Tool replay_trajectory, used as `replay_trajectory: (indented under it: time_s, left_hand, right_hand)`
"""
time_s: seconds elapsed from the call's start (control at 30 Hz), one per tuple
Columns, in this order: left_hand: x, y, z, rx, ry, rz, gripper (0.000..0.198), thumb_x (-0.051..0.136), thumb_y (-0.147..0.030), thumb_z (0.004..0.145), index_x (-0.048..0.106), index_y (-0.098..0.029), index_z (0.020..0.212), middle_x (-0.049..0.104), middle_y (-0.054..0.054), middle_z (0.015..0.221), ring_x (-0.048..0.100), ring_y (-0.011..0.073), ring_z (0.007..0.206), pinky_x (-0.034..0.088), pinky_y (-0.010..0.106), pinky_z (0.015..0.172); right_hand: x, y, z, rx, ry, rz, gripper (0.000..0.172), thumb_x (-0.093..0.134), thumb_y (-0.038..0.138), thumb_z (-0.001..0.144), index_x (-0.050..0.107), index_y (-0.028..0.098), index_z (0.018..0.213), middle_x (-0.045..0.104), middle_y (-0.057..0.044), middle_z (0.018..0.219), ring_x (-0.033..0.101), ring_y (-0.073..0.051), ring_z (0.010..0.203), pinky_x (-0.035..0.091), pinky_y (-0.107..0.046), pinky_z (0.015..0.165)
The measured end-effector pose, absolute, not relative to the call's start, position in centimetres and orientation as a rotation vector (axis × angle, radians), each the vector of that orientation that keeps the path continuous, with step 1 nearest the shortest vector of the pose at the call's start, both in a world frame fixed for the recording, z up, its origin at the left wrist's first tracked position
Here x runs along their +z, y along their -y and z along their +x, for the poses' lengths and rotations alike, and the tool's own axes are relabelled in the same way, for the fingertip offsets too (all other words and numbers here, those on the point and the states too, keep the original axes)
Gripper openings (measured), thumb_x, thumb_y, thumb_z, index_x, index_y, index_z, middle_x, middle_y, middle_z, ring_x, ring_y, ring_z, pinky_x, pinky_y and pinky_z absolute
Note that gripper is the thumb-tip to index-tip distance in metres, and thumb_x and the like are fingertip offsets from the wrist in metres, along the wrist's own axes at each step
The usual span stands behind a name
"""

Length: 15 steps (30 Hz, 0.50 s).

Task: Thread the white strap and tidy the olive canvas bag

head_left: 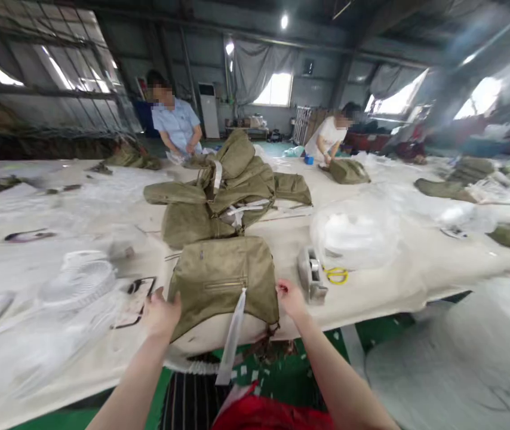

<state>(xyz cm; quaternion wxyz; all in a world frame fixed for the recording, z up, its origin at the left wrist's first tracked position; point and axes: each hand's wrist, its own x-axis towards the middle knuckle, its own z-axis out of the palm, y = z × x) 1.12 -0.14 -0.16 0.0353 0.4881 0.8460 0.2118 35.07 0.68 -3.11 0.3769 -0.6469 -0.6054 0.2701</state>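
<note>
An olive-green canvas bag (219, 272) lies flat in front of me, with a zipper across its front. A white strip (234, 340) hangs from the zipper over the table's near edge. My left hand (162, 313) is at the bag's left side, thumb and fingers apart, the thumb close to the cloth. At the right edge of the bag is my right hand (291, 300), its fingers curled in; whether anything is between them is hidden. Brown straps (273, 346) dangle below the bag's lower right corner.
Olive bags (241, 179) are heaped just beyond. On the right are a tape dispenser (312, 278), yellow-handled scissors (336, 275) and a clear plastic bag (353, 230). A white fan (76, 278) and a phone-like object (136, 301) lie left. Two people work across the table (398, 292).
</note>
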Motion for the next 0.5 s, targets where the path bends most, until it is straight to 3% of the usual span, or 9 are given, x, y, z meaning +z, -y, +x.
replay_trajectory:
  time_s: [0.13,0.27,0.37,0.5]
  left_hand:
    - [-2.3,0.6,5.4,0.934,-2.159,2.086,0.051,0.035,-0.046,0.085,0.052,-0.011,0.118,0.060,0.016,0.112,0.053,0.0279,0.112,0.041,0.039,0.099]
    - [-6.7,0.4,8.8,0.764,-1.967,2.318,0.062,0.036,-0.048,0.079,0.050,-0.009,0.124,0.052,0.017,0.131,0.046,0.0288,0.122,0.034,0.043,0.105]
    - [-10.0,0.2,10.0,0.577,-2.095,2.235,0.066,0.033,-0.048,0.076,0.051,-0.009,0.126,0.044,0.017,0.140,0.041,0.0294,0.128,0.029,0.045,0.107]
    - [-12.7,0.1,9.9,0.689,-2.168,2.277,0.062,0.028,-0.045,0.078,0.052,-0.012,0.125,0.045,0.015,0.140,0.044,0.0273,0.126,0.027,0.044,0.109]
  right_hand:
    - [-3.0,1.3,37.5,0.477,1.593,-1.593,0.023,0.049,0.029,0.085,0.068,0.019,0.093,0.071,-0.007,0.087,0.065,-0.019,0.079,0.048,-0.027,0.074]
    - [-2.2,1.2,43.3,0.264,1.420,-1.748,0.031,0.043,0.040,0.090,0.067,0.019,0.089,0.068,-0.005,0.076,0.062,-0.018,0.069,0.046,-0.026,0.066]
    - [-1.6,-0.8,48.8,0.090,1.293,-1.923,0.033,0.040,0.038,0.091,0.065,0.018,0.094,0.068,-0.007,0.085,0.063,-0.020,0.078,0.046,-0.028,0.070]
    - [-1.4,-5.2,54.0,-0.048,1.401,-2.154,0.029,0.040,0.026,0.090,0.065,0.017,0.101,0.066,-0.010,0.102,0.061,-0.021,0.094,0.043,-0.028,0.083]
